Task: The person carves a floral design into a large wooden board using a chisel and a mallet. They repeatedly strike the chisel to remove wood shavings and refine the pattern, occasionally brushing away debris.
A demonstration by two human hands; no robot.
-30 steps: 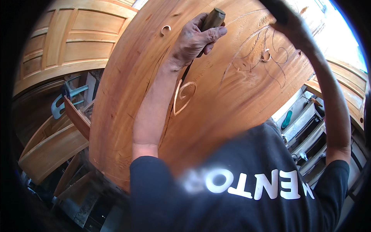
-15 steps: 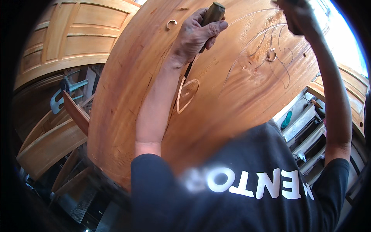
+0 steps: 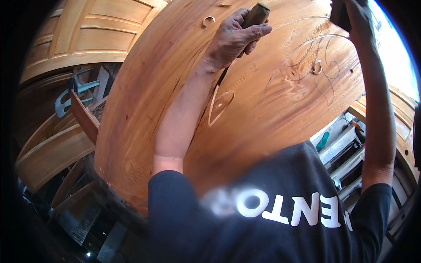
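Observation:
My left hand [image 3: 234,41] is closed round the handle of a chisel [image 3: 257,15], the thumb lying along it. The handle tilts up and away, while the dark blade [image 3: 222,76] runs back under my wrist to the wooden panel [image 3: 175,105]. Beside the blade lies a long looped wood shaving [image 3: 215,107]. Raised at the upper right, my right hand [image 3: 362,22] grips a dark wooden block, perhaps a mallet [image 3: 340,16], partly cut off by the frame. Pencilled curves and shallow tool marks cover the panel's right part.
Smaller curled shavings [image 3: 317,67] lie on the panel. A panelled wooden door [image 3: 107,33] stands at the upper left. Below it are a light-blue plastic chair [image 3: 66,103] and curved wooden pieces [image 3: 55,155]. A green slipper [image 3: 322,141] shows beyond the panel's right edge.
The panel and my left hand have shifted slightly right in view, the chisel staying in my grip. My right hand, still with the block, has moved a little further right.

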